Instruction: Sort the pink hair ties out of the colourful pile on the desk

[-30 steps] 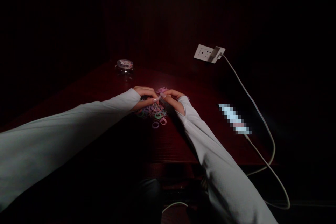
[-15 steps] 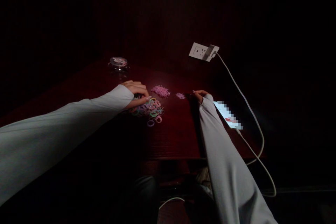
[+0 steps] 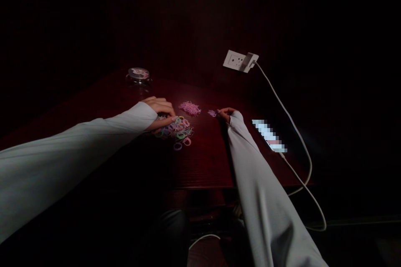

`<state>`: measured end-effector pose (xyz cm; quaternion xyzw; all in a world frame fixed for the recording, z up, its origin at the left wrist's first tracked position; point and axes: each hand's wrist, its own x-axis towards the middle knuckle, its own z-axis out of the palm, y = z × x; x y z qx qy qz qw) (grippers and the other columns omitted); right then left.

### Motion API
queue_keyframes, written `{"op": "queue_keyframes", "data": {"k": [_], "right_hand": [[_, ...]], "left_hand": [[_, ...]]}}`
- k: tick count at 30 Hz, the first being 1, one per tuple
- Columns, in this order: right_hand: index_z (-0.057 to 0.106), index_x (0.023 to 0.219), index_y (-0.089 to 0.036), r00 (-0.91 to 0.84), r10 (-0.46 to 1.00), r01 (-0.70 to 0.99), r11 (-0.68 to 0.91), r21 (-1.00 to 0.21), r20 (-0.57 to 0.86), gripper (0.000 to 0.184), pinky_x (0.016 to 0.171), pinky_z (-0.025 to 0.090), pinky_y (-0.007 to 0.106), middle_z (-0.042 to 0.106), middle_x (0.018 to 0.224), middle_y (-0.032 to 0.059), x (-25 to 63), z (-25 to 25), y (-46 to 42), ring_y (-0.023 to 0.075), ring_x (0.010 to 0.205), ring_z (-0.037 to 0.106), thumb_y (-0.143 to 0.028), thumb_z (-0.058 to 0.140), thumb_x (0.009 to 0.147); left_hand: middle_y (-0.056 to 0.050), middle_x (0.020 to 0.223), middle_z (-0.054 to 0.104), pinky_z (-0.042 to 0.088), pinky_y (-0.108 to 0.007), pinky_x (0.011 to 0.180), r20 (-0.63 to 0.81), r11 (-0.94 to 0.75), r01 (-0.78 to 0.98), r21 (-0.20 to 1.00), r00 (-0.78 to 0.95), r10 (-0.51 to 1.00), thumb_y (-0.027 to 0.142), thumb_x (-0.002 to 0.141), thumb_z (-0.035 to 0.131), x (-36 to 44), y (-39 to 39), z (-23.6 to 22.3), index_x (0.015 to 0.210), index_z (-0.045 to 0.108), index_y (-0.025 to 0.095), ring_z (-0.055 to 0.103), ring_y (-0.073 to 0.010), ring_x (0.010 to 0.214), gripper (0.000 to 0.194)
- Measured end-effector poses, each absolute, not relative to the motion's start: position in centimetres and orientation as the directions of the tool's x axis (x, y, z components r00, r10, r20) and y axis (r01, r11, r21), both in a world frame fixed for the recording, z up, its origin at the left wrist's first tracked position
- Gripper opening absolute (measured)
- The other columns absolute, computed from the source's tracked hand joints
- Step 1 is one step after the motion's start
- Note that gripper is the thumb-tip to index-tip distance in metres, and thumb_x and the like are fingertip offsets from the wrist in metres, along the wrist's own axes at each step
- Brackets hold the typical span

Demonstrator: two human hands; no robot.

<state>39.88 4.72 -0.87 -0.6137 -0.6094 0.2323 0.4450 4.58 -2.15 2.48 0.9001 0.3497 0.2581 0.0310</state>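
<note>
My left hand rests with curled fingers on a heap of small coloured elastic rings on the dark red table. Whether it grips any ring is hidden by the fingers. My right hand lies farther right, fingers bent, touching a small purple cluster of rings. A pink pile of rings sits between the two hands. Both arms wear pale long sleeves that cover part of the palms.
A clear jar with a lid stands at the back left. A lit phone lies at the right, its white cable running to a charger in the wall socket. The room is very dark.
The hands, pinched together over the heap a second ago, have parted. My right hand swung right to the small purple cluster, then drew slightly left. The left stayed on the heap.
</note>
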Motion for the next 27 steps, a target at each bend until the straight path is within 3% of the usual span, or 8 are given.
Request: {"op": "queue_keyframes", "data": {"k": [6, 12, 15, 18, 21, 27], "right_hand": [[0.077, 0.083, -0.022, 0.289, 0.896, 0.588, 0.112, -0.801, 0.338, 0.048, 0.071, 0.055, 0.029, 0.075, 0.072, 0.0037, 39.5, 0.0, 4.9, 0.0219, 0.078, 0.072, -0.069, 0.072, 0.084], [0.080, 0.087, -0.021, 0.311, 0.881, 0.669, 0.064, -0.741, 0.357, 0.033, 0.076, 0.055, 0.030, 0.080, 0.080, 0.0060, 38.0, 1.3, 4.2, 0.0232, 0.082, 0.074, -0.050, 0.065, 0.090], [0.081, 0.087, -0.021, 0.181, 0.895, 0.753, 0.141, -0.643, 0.408, 0.033, 0.076, 0.053, 0.030, 0.080, 0.080, 0.0058, 35.8, 1.8, 2.8, 0.0221, 0.080, 0.074, -0.047, 0.062, 0.094], [0.083, 0.092, -0.024, -0.113, 0.874, 0.839, 0.339, -0.426, 0.472, 0.034, 0.080, 0.053, 0.031, 0.080, 0.085, 0.0050, 33.3, 2.0, 1.2, 0.0223, 0.084, 0.073, -0.050, 0.062, 0.098], [0.084, 0.101, -0.027, -0.328, 0.836, 0.845, 0.467, -0.260, 0.439, 0.026, 0.087, 0.053, 0.033, 0.082, 0.097, 0.0053, 31.1, 1.9, 0.0, 0.0233, 0.092, 0.073, -0.046, 0.067, 0.097], [0.081, 0.119, -0.028, -0.567, 0.717, 0.701, 0.679, -0.219, 0.406, 0.025, 0.097, 0.053, 0.035, 0.081, 0.106, 0.0050, 29.7, 2.2, -1.2, 0.0234, 0.104, 0.070, -0.037, 0.069, 0.100]], "left_hand": [[-0.005, 0.115, 0.078, 0.044, -0.034, 0.095, 0.490, -0.752, 0.619, 0.228, 0.594, 0.638, 0.044, 0.107, 0.052, 4.6, -3.0, 3.1, 0.122, 0.075, 0.024, 0.070, -0.0214, 0.104, 0.034], [-0.007, 0.130, 0.076, 0.046, -0.037, 0.101, 0.483, -0.737, 0.663, 0.134, 0.606, 0.632, 0.051, 0.107, 0.054, 3.3, -2.1, 3.8, 0.129, 0.074, 0.025, 0.068, -0.0258, 0.119, 0.039], [-0.007, 0.132, 0.075, 0.046, -0.036, 0.102, 0.419, -0.756, 0.641, 0.133, 0.655, 0.629, 0.056, 0.106, 0.055, 3.1, -1.9, 3.7, 0.132, 0.073, 0.027, 0.068, -0.0251, 0.119, 0.043], [-0.007, 0.133, 0.075, 0.047, -0.035, 0.104, 0.378, -0.777, 0.601, 0.185, 0.687, 0.621, 0.062, 0.102, 0.060, 2.9, -1.5, 3.4, 0.136, 0.072, 0.028, 0.068, -0.0243, 0.119, 0.050], [-0.008, 0.137, 0.074, 0.048, -0.034, 0.107, 0.336, -0.771, 0.593, 0.231, 0.696, 0.635, 0.070, 0.096, 0.065, 2.5, -1.1, 3.4, 0.142, 0.070, 0.027, 0.068, -0.0253, 0.119, 0.063], [-0.009, 0.145, 0.070, 0.047, -0.036, 0.112, 0.254, -0.753, 0.627, 0.200, 0.709, 0.658, 0.073, 0.094, 0.066, 2.1, -0.9, 3.5, 0.153, 0.061, 0.027, 0.066, -0.0284, 0.128, 0.074]]}}
